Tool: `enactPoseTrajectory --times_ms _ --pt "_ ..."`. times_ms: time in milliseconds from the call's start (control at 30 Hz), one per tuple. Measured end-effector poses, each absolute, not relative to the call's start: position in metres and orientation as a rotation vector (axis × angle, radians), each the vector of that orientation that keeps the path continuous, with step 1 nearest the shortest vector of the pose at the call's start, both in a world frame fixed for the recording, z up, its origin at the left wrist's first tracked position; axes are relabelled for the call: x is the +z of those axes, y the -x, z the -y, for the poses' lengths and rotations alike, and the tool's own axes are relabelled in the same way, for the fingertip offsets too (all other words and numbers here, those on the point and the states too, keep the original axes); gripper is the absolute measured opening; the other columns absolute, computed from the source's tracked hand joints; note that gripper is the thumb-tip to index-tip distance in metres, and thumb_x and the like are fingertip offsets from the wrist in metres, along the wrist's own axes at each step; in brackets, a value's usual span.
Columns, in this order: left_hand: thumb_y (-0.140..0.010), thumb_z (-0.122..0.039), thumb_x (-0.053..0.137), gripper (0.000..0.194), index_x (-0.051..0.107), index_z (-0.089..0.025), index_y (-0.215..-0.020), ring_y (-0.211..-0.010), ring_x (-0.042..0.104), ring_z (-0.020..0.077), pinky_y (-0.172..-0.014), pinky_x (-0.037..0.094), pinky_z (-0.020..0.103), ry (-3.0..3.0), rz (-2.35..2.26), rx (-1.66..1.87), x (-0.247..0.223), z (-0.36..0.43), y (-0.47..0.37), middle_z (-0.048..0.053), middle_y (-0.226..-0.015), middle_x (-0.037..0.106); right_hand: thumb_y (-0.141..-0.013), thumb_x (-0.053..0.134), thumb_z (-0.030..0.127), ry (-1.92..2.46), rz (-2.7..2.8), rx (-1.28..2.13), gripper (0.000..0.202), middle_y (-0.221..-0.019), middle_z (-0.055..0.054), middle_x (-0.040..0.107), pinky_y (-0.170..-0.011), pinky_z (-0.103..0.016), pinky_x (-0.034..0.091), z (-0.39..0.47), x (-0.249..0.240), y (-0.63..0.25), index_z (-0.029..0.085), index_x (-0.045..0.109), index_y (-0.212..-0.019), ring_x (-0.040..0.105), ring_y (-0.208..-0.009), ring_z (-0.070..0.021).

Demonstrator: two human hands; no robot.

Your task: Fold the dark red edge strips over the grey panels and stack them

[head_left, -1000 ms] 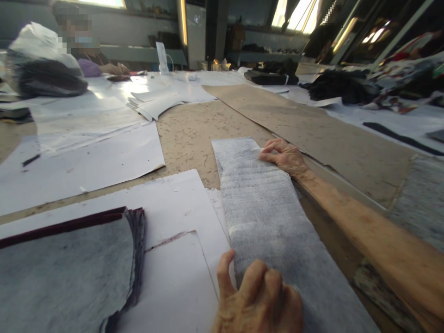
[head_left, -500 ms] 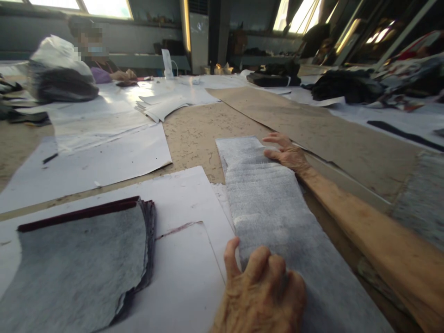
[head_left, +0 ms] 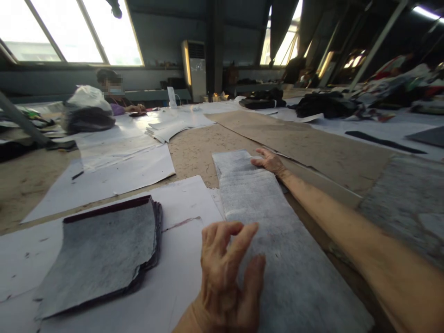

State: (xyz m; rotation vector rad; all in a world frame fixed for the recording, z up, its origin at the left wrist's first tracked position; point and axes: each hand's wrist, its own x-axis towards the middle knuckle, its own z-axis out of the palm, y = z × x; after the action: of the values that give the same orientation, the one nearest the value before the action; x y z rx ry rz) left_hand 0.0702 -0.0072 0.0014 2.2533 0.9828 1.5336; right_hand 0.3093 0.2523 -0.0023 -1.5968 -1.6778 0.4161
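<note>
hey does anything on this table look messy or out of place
A few things. The long gray cloth looks rumpled near the right hand instead of lying flat. Left of it, the cloth stack has a ragged, uneven right edge. Dark bits litter the brown table, like uncleared scraps.

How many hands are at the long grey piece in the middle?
2: the left hand over the near part of the grey piece, and the right hand at its far right edge.
</note>
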Motion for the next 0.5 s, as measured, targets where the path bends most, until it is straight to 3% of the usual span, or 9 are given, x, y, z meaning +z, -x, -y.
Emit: enactPoseTrajectory --times_ms 133,167,300,367,500 --pt "-0.081 -0.017 0.047 0.028 0.056 -0.015 -0.108 -0.087 0.050 0.0179 -0.076 0.042 0.034 -2.363 -1.206 1.357 0.015 -0.021 -0.081 0.007 -0.096 0.057 -0.087 0.052 0.032 1.602 1.696 0.452 0.032 -0.120 -0.008 0.049 -0.086 -0.044 0.043 -0.250 0.001 -0.310 0.017 0.051 -0.114 0.051 -0.104 -0.0217" --pt "-0.081 -0.019 0.048 0.027 0.058 -0.018 -0.106 -0.089 0.050 0.0184 -0.078 0.042 0.035 -2.451 -1.368 1.140 0.021 -0.038 -0.087 0.005 -0.097 0.058 -0.087 0.052 0.032 1.601 1.697 0.462 0.032 -0.120 -0.008 0.049 -0.087 -0.044 0.043 -0.249 0.001 -0.310 0.017 0.051 -0.114 0.051 -0.104 -0.0219" --pt "-0.082 -0.016 0.050 0.022 0.062 -0.023 -0.098 -0.101 0.048 0.0214 -0.089 0.037 0.041 -2.583 -1.472 0.827 0.038 -0.126 -0.113 0.001 -0.101 0.061 -0.087 0.052 0.032 1.599 1.689 0.510 0.032 -0.121 -0.008 0.048 -0.088 -0.045 0.042 -0.249 0.000 -0.310 0.017 0.050 -0.115 0.050 -0.106 -0.0222" --pt "-0.085 -0.023 0.051 0.017 0.060 -0.017 -0.098 -0.104 0.048 0.0218 -0.091 0.036 0.045 -2.653 -1.488 0.686 0.038 -0.163 -0.123 0.004 -0.104 0.058 -0.087 0.051 0.033 1.585 1.692 0.546 0.032 -0.120 -0.008 0.049 -0.087 -0.044 0.042 -0.249 0.000 -0.312 0.017 0.051 -0.114 0.051 -0.104 -0.0218" --pt "-0.086 -0.032 0.052 0.026 0.055 -0.014 -0.104 -0.102 0.052 0.0217 -0.089 0.041 0.045 -2.740 -1.506 0.443 0.029 -0.197 -0.132 0.008 -0.110 0.055 -0.087 0.051 0.033 1.522 1.700 0.623 0.031 -0.117 -0.008 0.051 -0.085 -0.043 0.044 -0.250 -0.003 -0.315 0.016 0.052 -0.112 0.052 -0.101 -0.0209"
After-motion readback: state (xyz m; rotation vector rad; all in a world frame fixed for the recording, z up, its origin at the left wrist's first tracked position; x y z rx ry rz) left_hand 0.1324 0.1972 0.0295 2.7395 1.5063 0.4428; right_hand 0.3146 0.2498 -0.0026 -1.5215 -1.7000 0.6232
